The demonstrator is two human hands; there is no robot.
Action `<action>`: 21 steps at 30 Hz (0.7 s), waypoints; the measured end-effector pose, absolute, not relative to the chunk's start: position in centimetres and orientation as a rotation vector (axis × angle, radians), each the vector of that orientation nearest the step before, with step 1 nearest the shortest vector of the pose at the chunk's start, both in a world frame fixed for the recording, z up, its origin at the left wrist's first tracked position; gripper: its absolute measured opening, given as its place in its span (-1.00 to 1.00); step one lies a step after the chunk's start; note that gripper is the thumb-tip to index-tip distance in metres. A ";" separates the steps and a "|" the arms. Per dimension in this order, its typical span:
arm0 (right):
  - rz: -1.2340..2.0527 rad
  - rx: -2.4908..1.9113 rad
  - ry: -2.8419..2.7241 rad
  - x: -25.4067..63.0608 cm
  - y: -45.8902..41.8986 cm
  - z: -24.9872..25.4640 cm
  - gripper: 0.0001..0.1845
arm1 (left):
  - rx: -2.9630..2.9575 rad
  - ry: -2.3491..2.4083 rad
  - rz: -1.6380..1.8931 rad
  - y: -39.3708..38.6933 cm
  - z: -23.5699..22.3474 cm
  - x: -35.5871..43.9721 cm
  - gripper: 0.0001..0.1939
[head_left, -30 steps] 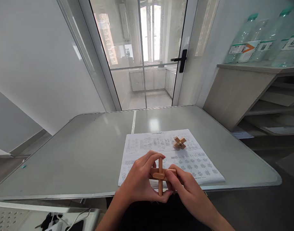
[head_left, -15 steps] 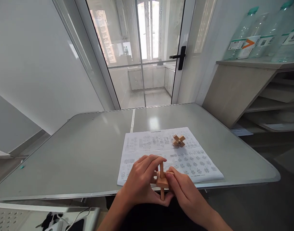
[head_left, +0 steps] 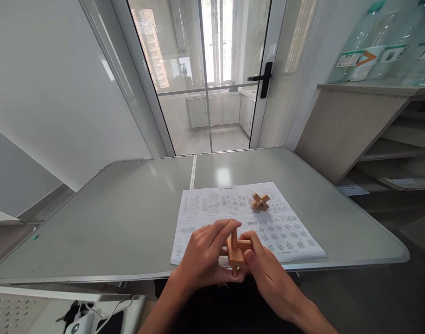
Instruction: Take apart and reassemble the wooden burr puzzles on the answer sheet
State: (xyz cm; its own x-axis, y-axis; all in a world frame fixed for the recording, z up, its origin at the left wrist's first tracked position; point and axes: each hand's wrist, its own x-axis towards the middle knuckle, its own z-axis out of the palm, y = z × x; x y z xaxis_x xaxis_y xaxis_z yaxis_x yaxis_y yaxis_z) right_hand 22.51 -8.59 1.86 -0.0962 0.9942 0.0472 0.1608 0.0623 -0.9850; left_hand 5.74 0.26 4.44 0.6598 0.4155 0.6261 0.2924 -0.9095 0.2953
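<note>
Between my hands, above the table's front edge, is a wooden interlocking puzzle with a flat block and bars sticking out of it. My left hand pinches its upright bar, fingertips on the top end and thumb at the bottom. With thumb and fingers, my right hand grips the puzzle's right side. Part of the puzzle is hidden behind my fingers. Beyond them, a second, cross-shaped wooden puzzle rests on a printed sheet covered with small diagrams.
The sheet lies on a grey table. At the lower left, a white shelf holds cables, a white device and a dark one. Plastic bottles stand on a wooden cabinet at right. A glass door is behind the table.
The held puzzle has turned and tipped, so the broad face of its flat block now shows. My right thumb has shifted along its side. The puzzle on the sheet stays put.
</note>
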 end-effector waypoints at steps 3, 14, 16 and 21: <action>1.196 -1.164 -1.392 22.8 -8.5 2.1 -0.47 | 2.702 0.592 1.077 0.4 4.7 5.4 -0.23; 1.099 -1.174 -1.244 22.6 -7.7 1.9 -0.51 | 2.520 0.645 0.819 0.3 4.4 4.6 0.05; 1.067 -1.202 -1.184 22.7 -7.5 1.1 -0.47 | 2.369 0.733 0.817 0.2 3.6 4.3 0.12; 1.081 -1.262 -0.939 21.8 -5.4 -0.3 -0.39 | 1.928 0.998 0.847 0.3 0.3 5.3 -0.56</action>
